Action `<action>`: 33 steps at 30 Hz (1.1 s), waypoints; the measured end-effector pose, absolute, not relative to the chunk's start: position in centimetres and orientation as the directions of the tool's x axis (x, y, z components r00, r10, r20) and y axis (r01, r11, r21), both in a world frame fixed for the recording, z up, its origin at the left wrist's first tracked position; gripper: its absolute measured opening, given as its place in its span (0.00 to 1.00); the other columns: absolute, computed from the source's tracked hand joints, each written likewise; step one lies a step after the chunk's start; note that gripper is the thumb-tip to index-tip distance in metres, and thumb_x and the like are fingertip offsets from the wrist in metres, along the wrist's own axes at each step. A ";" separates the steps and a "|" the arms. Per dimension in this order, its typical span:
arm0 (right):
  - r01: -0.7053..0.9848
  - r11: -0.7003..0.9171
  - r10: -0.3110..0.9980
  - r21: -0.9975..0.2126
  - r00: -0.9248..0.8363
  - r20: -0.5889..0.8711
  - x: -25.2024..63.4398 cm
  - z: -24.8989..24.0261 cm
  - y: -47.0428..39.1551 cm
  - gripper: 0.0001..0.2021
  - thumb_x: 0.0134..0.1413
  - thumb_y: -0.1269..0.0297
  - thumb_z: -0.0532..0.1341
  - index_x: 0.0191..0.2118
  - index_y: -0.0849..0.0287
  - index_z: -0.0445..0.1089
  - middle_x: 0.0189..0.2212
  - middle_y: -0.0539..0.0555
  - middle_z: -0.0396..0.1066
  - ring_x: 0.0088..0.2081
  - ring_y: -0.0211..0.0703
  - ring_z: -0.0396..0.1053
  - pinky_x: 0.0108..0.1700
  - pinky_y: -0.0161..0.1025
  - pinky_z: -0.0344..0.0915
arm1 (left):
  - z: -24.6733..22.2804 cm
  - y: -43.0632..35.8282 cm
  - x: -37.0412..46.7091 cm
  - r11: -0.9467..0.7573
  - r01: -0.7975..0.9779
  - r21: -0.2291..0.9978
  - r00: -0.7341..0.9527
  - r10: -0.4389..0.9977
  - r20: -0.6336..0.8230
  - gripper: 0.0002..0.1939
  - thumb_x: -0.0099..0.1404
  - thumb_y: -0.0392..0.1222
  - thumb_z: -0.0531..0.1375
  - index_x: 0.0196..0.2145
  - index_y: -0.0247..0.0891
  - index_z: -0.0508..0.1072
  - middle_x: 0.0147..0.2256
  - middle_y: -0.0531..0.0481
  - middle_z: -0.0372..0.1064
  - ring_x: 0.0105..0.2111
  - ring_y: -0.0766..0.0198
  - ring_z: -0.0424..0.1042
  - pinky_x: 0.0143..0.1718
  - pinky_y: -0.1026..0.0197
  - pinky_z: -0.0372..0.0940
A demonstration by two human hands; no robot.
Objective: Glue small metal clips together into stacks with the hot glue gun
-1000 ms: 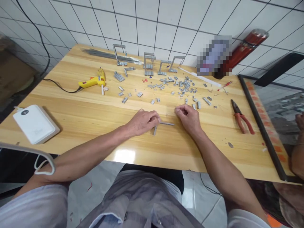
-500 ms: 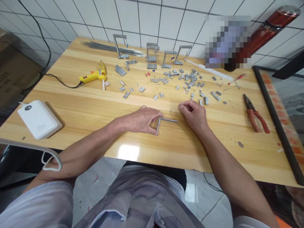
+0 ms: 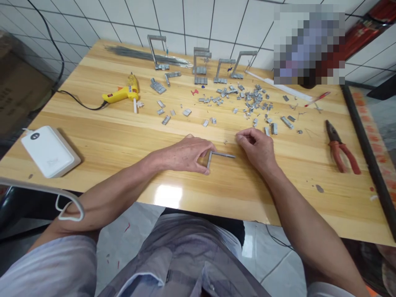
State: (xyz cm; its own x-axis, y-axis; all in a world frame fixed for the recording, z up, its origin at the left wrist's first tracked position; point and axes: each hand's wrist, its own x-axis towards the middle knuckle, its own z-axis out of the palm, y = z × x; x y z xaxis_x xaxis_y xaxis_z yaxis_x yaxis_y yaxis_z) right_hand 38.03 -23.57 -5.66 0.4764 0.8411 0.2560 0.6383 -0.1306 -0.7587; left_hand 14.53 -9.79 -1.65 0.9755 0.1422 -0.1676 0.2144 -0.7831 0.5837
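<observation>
Near the front middle of the wooden table (image 3: pixel 123 136), my left hand (image 3: pixel 192 154) pinches a grey L-shaped piece (image 3: pixel 223 154) between thumb and fingers. One arm of the piece points right, towards my right hand (image 3: pixel 256 146). My right hand rests on the table with its fingers curled and thumb pressed to them; whatever is between the fingertips is too small to make out. A tiny scrap (image 3: pixel 225 142) lies between the hands. Beyond them are scattered small grey pieces (image 3: pixel 255 99) and, at the back, several upright grey frames (image 3: pixel 222 70) on small bases.
A yellow glue gun (image 3: pixel 120 95) with a black cable and a white power bank (image 3: pixel 49 150) are on the left. Red-handled pliers (image 3: pixel 342 148) lie on the right, near a red pen (image 3: pixel 317 99). Thin grey strips (image 3: pixel 145 56) lie at the back left.
The view has shifted slightly, so most things appear a little displaced. Both hands keep nearly the same pose, and the L-shaped piece stays in my left hand.
</observation>
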 end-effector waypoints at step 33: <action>0.785 0.008 0.880 -0.619 0.289 0.377 37.8 -1.9 -24.2 0.04 0.61 0.64 0.65 0.34 0.51 0.78 0.28 0.51 0.75 0.31 0.45 0.70 0.36 0.45 0.67 | -1.7 -9.8 14.7 -0.804 0.224 0.551 0.972 0.145 -0.183 0.25 0.62 0.50 0.71 0.53 0.39 0.70 0.41 0.50 0.73 0.43 0.55 0.72 0.49 0.55 0.58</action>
